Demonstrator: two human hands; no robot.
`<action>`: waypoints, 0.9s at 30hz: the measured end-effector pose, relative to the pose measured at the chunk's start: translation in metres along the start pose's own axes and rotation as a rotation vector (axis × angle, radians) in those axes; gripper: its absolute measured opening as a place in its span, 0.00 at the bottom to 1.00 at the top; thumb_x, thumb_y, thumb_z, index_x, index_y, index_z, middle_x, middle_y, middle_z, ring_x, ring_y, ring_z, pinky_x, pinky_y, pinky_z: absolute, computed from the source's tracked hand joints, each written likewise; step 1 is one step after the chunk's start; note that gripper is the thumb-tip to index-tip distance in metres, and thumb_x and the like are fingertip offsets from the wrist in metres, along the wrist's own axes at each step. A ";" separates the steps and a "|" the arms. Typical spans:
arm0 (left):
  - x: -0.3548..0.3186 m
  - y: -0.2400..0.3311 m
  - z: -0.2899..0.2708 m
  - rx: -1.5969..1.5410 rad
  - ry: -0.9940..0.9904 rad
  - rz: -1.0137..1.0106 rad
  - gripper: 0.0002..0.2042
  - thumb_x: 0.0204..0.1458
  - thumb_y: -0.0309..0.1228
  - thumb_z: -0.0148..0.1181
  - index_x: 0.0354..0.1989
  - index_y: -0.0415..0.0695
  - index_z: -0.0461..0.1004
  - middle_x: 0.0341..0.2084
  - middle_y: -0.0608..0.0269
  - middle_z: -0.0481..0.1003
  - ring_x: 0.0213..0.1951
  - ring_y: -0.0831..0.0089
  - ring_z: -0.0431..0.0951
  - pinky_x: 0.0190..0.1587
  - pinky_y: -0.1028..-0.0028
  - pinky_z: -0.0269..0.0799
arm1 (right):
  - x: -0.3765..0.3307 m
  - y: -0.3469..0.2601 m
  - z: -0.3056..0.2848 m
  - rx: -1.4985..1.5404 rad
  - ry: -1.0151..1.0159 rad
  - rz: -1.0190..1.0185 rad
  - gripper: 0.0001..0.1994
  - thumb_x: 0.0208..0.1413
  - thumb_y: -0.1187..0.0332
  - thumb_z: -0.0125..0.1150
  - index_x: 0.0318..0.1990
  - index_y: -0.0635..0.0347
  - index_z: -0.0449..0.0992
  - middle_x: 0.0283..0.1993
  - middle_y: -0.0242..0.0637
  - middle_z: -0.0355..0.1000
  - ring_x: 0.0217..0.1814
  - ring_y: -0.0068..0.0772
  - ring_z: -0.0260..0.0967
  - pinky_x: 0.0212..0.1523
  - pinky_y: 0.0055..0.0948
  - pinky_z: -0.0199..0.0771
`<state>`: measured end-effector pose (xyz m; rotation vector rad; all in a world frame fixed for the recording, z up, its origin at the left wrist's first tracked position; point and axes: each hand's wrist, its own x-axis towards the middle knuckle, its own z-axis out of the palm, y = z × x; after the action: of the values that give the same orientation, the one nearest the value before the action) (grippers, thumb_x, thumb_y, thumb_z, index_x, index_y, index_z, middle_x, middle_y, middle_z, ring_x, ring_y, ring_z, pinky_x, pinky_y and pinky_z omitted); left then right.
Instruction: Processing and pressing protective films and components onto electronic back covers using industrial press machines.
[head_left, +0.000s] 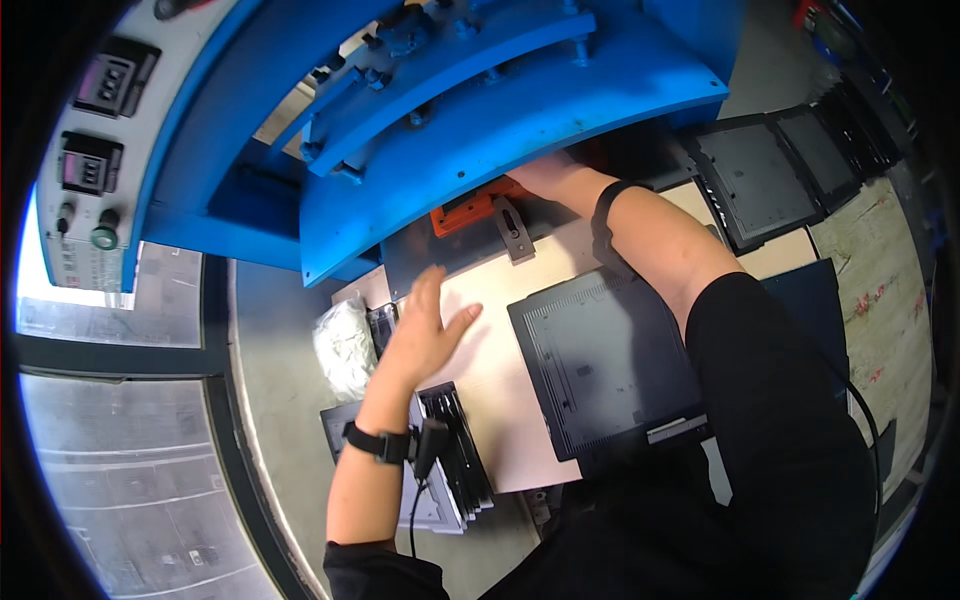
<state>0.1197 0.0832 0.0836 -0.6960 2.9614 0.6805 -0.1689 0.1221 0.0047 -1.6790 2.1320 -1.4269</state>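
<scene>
My left hand [425, 335] is raised over the pale wooden board [520, 445], thumb and fingers apart, with nothing in it. My right hand [545, 175] reaches under the front edge of the blue press plate [520, 120]; its fingers are hidden there, beside an orange-red block [465, 213]. A slotted metal bracket [514, 232] sticks out toward me from under the plate, between my two hands. Below my right forearm lies a flat dark grey panel [615, 360], like a laptop's bottom cover, with vent slots along its edges.
Several dark panels stand stacked [455, 450] by my left wrist. More dark covers [755, 180] lie at the far right. A crumpled white plastic bag [345, 345] sits at the board's left edge. The press's control box [100, 165] rises at the left. Cables hang from both wrist straps.
</scene>
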 end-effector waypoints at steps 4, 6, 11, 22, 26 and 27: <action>0.070 -0.038 0.015 0.128 0.079 0.168 0.39 0.50 0.46 0.59 0.61 0.30 0.51 0.59 0.35 0.56 0.61 0.44 0.57 0.62 0.59 0.55 | 0.005 0.025 0.010 0.165 -0.009 0.077 0.17 0.55 0.60 0.55 0.48 0.60 0.71 0.49 0.48 0.70 0.52 0.46 0.66 0.54 0.40 0.64; 0.081 -0.057 0.018 0.150 0.053 0.133 0.41 0.49 0.49 0.58 0.63 0.32 0.50 0.61 0.37 0.53 0.63 0.46 0.54 0.63 0.59 0.53 | 0.012 -0.007 0.005 0.473 -0.290 0.430 0.19 0.54 0.58 0.56 0.48 0.61 0.71 0.49 0.47 0.70 0.53 0.45 0.66 0.55 0.39 0.65; 0.131 -0.054 0.035 0.345 -0.041 0.028 0.44 0.48 0.57 0.52 0.65 0.36 0.50 0.65 0.42 0.46 0.67 0.51 0.45 0.66 0.61 0.46 | 0.010 -0.009 -0.025 -0.432 -0.545 0.012 0.28 0.51 0.53 0.60 0.56 0.58 0.65 0.59 0.49 0.63 0.61 0.51 0.59 0.62 0.41 0.58; 0.141 -0.047 0.035 0.442 -0.171 0.003 0.49 0.44 0.60 0.55 0.66 0.37 0.46 0.65 0.41 0.46 0.68 0.48 0.42 0.67 0.58 0.40 | -0.050 0.033 -0.091 -0.812 -0.831 0.196 0.42 0.55 0.49 0.52 0.69 0.60 0.39 0.73 0.43 0.33 0.75 0.41 0.28 0.71 0.48 0.32; 0.144 -0.044 0.037 0.392 -0.088 0.047 0.49 0.42 0.57 0.59 0.66 0.40 0.45 0.65 0.41 0.48 0.66 0.47 0.46 0.67 0.59 0.43 | -0.052 0.037 -0.083 -0.797 -0.778 0.218 0.42 0.55 0.47 0.51 0.69 0.60 0.39 0.73 0.43 0.33 0.75 0.41 0.27 0.71 0.47 0.31; 0.141 -0.044 0.039 0.396 -0.087 0.056 0.49 0.42 0.57 0.59 0.66 0.40 0.45 0.65 0.41 0.48 0.66 0.47 0.46 0.67 0.59 0.43 | -0.053 0.038 -0.084 -0.763 -0.789 0.225 0.42 0.55 0.47 0.50 0.69 0.61 0.39 0.73 0.43 0.32 0.76 0.41 0.27 0.71 0.46 0.30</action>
<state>0.0088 0.0050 0.0136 -0.5362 2.9089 0.1096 -0.2223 0.2138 0.0014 -1.6644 2.3102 0.1913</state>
